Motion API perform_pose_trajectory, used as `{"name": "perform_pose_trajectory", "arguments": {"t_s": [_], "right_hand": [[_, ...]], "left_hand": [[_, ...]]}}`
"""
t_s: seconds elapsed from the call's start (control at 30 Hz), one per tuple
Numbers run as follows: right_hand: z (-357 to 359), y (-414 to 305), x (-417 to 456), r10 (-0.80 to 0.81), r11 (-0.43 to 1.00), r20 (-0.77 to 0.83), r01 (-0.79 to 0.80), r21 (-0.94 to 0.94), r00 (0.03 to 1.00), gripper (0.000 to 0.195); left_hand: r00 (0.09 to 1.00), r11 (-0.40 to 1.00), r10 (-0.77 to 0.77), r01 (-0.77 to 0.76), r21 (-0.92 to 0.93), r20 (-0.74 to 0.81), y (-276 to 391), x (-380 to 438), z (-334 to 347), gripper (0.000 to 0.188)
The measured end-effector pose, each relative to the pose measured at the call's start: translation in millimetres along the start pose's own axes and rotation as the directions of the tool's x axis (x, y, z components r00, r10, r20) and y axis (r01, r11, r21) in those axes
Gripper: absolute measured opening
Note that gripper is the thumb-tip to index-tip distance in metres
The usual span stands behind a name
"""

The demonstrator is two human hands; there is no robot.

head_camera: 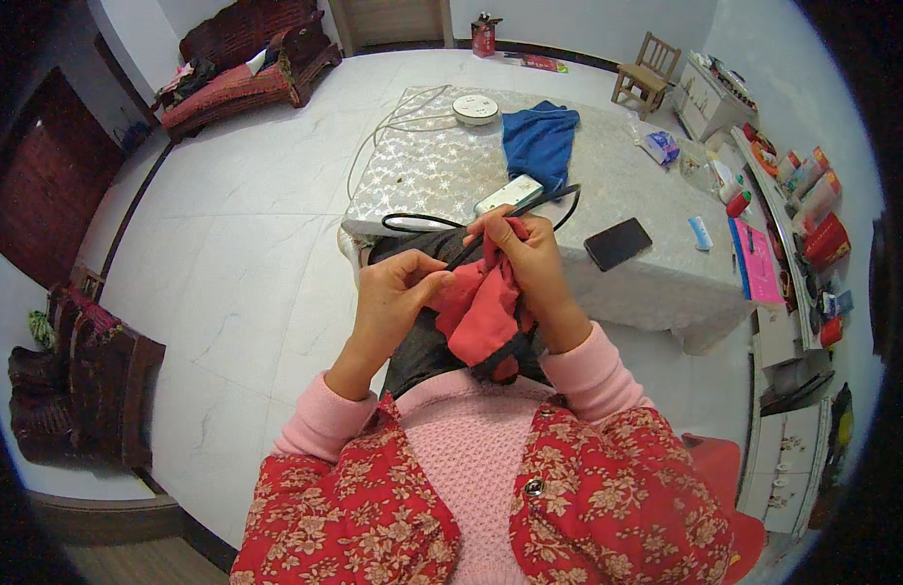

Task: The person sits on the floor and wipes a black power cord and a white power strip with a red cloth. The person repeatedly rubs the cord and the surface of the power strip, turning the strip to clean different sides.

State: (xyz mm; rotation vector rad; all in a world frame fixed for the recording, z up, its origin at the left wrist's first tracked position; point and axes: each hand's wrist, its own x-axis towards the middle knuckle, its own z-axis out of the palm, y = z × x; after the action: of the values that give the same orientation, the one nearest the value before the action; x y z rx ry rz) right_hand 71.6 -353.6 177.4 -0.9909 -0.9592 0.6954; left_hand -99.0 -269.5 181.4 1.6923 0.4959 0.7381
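My left hand [396,296] pinches a stretch of black cord [460,257] between thumb and fingertips, beside an edge of red cloth. Bunched red cloth [483,329] with a dark trim hangs over my lap. My right hand [528,252] grips the upper part of this cloth together with the cord. Loops of the cord stick out beyond both hands, over the near edge of the table. Just past my right hand lies a small white device or case [510,193] with a green edge. A folded blue cloth [542,142] partly lies behind it.
The table [429,164] has a patterned silvery cover. On it lie a round white power socket [475,109] with a cable, a dark smartphone [618,243], a purple packet [661,147] and a pink folder [757,263]. A cluttered cabinet [806,322] stands to the right.
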Motion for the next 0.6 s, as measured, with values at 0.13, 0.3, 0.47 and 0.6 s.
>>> {"name": "perform_pose_trajectory", "arguments": {"t_s": [0.13, 0.3, 0.47, 0.6], "right_hand": [[-6.6, -0.6, 4.9, 0.001, 0.998, 0.048, -0.004, 0.064, 0.999, 0.034], [-9.9, -10.8, 7.4, 0.082, 0.984, 0.158, -0.105, 0.143, 0.984, 0.036], [6.3, -16.1, -14.4, 0.137, 0.982, 0.205, -0.106, -0.154, 0.969, 0.016], [14.6, -13.0, -19.8, 0.041, 0.994, 0.054, -0.036, -0.105, 0.998, 0.015]], "left_hand": [[0.955, 0.919, -0.228, 0.276, -0.281, 0.192, -7.0, 2.8, -10.4, 0.016], [0.713, 0.518, -0.384, 0.692, -0.502, 0.587, -11.5, 1.6, -5.2, 0.028], [0.865, 0.688, -0.283, 0.484, -0.540, 0.415, -6.3, 4.6, -0.3, 0.021], [0.949, 0.844, -0.168, 0.278, -0.459, 0.266, -1.6, 6.7, 0.5, 0.016]]}}
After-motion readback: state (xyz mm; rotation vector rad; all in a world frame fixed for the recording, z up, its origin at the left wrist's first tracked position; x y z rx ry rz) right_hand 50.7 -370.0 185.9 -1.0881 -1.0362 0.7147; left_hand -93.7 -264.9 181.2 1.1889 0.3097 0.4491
